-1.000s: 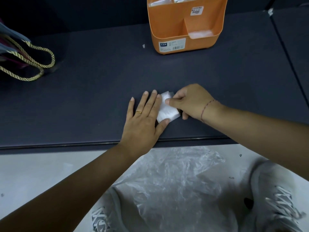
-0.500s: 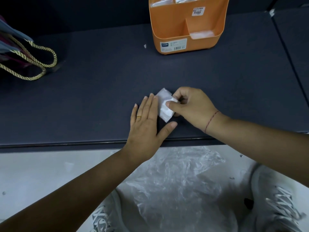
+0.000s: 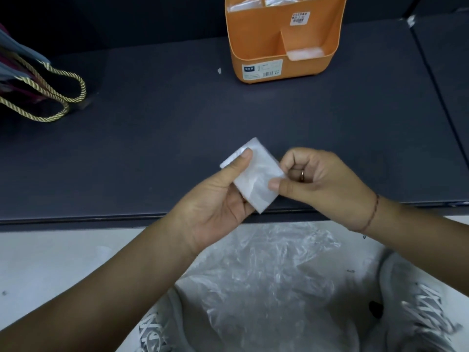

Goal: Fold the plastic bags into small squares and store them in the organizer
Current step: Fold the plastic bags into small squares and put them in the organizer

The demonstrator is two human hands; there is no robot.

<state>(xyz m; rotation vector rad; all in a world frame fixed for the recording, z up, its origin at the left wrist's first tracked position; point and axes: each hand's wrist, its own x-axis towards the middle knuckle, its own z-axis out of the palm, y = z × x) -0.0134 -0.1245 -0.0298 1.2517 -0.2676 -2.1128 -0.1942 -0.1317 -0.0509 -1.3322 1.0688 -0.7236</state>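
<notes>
two hands on one folded plastic bag [image 3: 256,179], a small white rectangle, tilted, held up over the near edge of the dark table [image 3: 152,153]. not lying on the table; fingers are under it.

left hand [image 3: 215,201]: palm up, thumb laid flat across the bag's upper left corner, fingers beneath. grip closed on the bag.

right hand [image 3: 322,184]: thumb and forefinger pinch the bag's right edge, other fingers curled into the palm. grip closed on the bag. ring [image 3: 302,175] on one finger, thin thread bracelet [image 3: 373,212] at the wrist.

orange organizer [image 3: 256,47]: at the far side of the table, well apart from the hands, barcode labels on front and inner wall. a folded white square [image 3: 305,52] lies in the low front right compartment; more clear plastic [image 3: 243,6] shows in the back compartments, partly cut off by the frame.

far left: a gift bag [image 3: 15,72] with gold rope handles [image 3: 63,97] on the table. a small white scrap [image 3: 219,70] lies just left of the organizer.

below the table edge: a crumpled clear plastic bag [image 3: 266,275] between two grey laced shoes [image 3: 426,308], pale floor [image 3: 50,262] around them.
</notes>
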